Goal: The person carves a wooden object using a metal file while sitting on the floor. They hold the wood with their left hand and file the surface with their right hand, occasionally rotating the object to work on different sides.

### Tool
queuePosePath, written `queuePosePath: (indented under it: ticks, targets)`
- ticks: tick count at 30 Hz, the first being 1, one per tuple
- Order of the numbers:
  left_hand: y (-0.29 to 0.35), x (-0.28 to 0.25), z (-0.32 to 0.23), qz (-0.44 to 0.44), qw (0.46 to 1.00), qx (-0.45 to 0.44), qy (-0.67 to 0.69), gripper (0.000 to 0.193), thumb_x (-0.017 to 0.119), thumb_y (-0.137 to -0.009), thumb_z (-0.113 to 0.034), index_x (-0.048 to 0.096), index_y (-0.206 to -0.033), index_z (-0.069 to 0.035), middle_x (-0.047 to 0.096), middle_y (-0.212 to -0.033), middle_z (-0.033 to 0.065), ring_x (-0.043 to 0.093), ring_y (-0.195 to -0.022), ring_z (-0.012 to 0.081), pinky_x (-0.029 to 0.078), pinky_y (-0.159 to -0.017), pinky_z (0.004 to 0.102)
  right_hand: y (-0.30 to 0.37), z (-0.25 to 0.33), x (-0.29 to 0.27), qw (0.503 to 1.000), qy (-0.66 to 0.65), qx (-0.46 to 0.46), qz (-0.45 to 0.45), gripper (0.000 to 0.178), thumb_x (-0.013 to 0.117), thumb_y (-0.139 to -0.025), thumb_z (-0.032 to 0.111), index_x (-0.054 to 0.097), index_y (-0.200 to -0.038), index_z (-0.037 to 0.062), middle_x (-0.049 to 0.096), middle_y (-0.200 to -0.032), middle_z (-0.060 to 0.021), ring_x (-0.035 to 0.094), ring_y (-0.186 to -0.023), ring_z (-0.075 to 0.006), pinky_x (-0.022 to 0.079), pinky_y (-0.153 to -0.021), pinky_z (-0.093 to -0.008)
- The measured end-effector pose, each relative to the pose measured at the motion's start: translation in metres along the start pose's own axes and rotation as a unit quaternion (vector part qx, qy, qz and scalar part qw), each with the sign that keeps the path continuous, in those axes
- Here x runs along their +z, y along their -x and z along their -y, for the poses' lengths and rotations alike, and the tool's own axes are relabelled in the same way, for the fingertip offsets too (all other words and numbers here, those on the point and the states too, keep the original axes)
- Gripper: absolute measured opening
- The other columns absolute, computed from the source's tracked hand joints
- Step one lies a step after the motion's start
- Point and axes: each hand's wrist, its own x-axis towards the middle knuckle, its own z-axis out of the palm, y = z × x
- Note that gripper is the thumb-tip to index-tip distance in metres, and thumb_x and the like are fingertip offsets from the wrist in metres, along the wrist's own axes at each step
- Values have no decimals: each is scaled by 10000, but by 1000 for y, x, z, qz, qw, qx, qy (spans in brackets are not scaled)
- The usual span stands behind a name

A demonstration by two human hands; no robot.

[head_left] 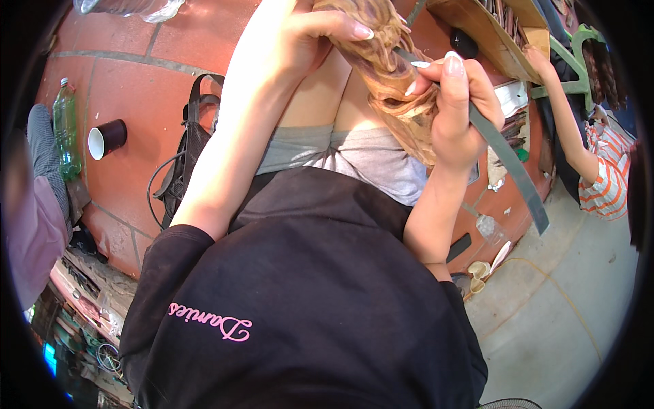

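Note:
A brown carved wooden figure (392,88), with deep swirling grooves, is held above my lap. My left hand (313,34) is closed around its upper left part, the thumb lying over the carved surface. In my right hand (463,109) is a long, flat, dark grey strip-like tool (507,163). Its narrow front end meets the carving near the middle, while its square rear end sticks out to the lower right. My right fingers pinch the tool close to the wood and hide part of it. Whether it is a file or a blade I cannot tell.
Red floor tiles hold a dark cup (107,139) on its side, a green plastic bottle (66,129) and a black bag (180,157) to the left. At the upper right, another person's arm (569,123) reaches to a cardboard box (487,34) of thin pieces.

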Motion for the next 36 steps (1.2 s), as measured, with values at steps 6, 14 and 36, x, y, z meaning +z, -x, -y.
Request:
queuePosePath:
  ticks: [6, 14, 36]
  targets:
    - [1, 0, 3, -21, 999, -26, -8, 643, 678, -487, -21, 504, -1093, 105, 616, -874, 198, 643, -815, 303, 545, -757, 378, 3, -4, -8, 999, -5, 37, -5, 254, 549, -915, 93, 636, -729, -57, 580, -570, -46, 542, -510, -72, 422, -498, -207]
    - [2, -1, 6, -26, 999, -21, -3, 655, 681, -490, -8, 488, -1104, 113, 614, -883, 199, 641, -821, 315, 543, -770, 389, 3, -7, -10, 999, 5, 48, -7, 284, 558, -923, 120, 633, -713, -56, 599, -581, -61, 554, -508, -81, 423, -493, -207]
    - [3, 4, 3, -34, 998, -39, 27, 648, 682, -489, -11, 496, -1099, 102, 616, -888, 182, 640, -826, 290, 538, -770, 366, 0, 0, -2, 1000, 7, 11, -20, 256, 551, -920, 92, 641, -731, -56, 580, -562, -41, 536, -508, -66, 406, -486, -194]
